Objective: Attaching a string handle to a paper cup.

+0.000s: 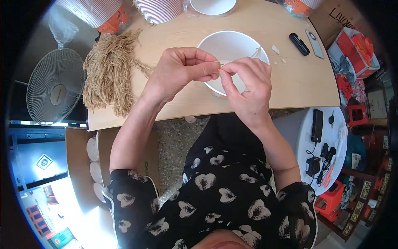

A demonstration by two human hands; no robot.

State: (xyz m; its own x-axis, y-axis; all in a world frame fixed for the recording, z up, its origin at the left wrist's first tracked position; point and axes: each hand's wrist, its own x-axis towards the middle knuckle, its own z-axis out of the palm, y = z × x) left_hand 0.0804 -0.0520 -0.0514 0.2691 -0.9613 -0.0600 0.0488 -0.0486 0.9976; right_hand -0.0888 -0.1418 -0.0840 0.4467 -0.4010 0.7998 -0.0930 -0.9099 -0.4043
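Note:
My left hand (182,70) and my right hand (246,85) meet above a white paper bowl (232,45) on the wooden table (290,83). Both pinch a thin tan string (253,53) between thumb and forefinger; its free end runs up over the bowl. A thick bundle of the same tan strings (110,72) lies on the table to the left of my left hand.
Stacks of paper bowls (159,9) stand at the table's far edge. A black device (299,44) and a phone (315,43) lie at the right. A fan (54,87) stands left of the table. A white round stool (327,145) with chargers is on the right. Cardboard box with bowls (93,162) below.

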